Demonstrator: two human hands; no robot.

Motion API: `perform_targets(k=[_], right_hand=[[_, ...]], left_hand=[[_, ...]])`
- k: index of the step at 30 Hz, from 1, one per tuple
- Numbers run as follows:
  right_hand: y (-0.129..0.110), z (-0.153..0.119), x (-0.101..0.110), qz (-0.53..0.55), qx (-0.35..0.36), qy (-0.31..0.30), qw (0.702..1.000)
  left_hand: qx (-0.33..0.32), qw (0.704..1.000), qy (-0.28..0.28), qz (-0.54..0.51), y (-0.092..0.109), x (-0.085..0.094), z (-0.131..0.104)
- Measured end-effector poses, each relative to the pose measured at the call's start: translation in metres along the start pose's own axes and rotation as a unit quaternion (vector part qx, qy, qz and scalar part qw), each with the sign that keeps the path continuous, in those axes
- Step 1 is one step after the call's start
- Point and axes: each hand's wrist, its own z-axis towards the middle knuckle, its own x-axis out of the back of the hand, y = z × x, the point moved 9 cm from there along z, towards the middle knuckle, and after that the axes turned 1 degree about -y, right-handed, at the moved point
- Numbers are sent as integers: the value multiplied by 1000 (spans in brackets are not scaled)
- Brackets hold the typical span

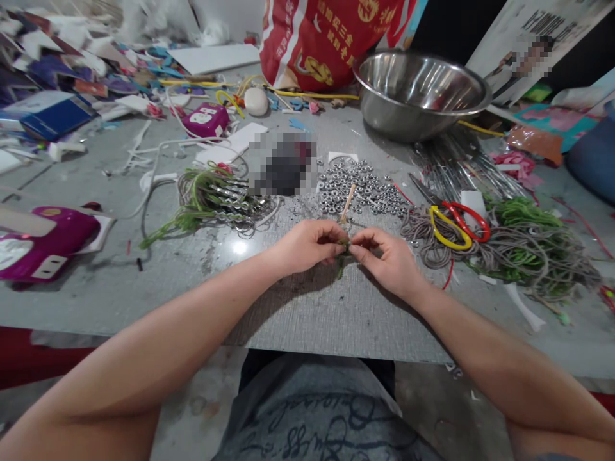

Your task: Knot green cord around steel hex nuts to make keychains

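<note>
Fingertips of my left hand point(314, 244) and my right hand point(382, 253) nearly meet over the table, both pinching a short green cord point(342, 262). The cord's lower end hangs below the left fingers; the rest is mostly hidden by the fingers. Just beyond them lies a spread of small metal nuts point(365, 186), with a thin wooden stick point(348, 200) among them. To the right, scissors point(451, 229) with one yellow and one red handle rest on grey and green cords point(533, 246). A bundle of green and grey cords point(202, 195) with metal pieces lies to the left.
A steel bowl point(418, 96) stands at the back right beside thin metal rods point(471, 163). Behind is a red bag point(327, 45). Purple devices point(52, 243) with a white cable and a blue box point(48, 115) occupy the left. Scraps cover the back left.
</note>
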Motion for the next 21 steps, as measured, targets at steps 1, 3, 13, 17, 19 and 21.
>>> perform_targets(k=[1,3,13,17,19,21], right_hand=[[-3,0,0,-29,15,-5,999],[-10,1,-1,-76,46,-20,996],[-19,-4,-19,-201,151,-90,964],[-20,-6,-21,-232,164,-94,954],[-22,-7,-21,-246,169,-90,950],[-25,-8,-22,-263,181,-85,944]], left_hand=[[3,1000,-7,-2,0,0,0],[9,1000,-28,1,0,-1,-1],[26,995,-92,8,-3,2,-3],[37,994,-105,-25,-6,2,-3],[44,992,-117,-33,-7,0,-4],[47,990,-128,-38,-8,-1,-4]])
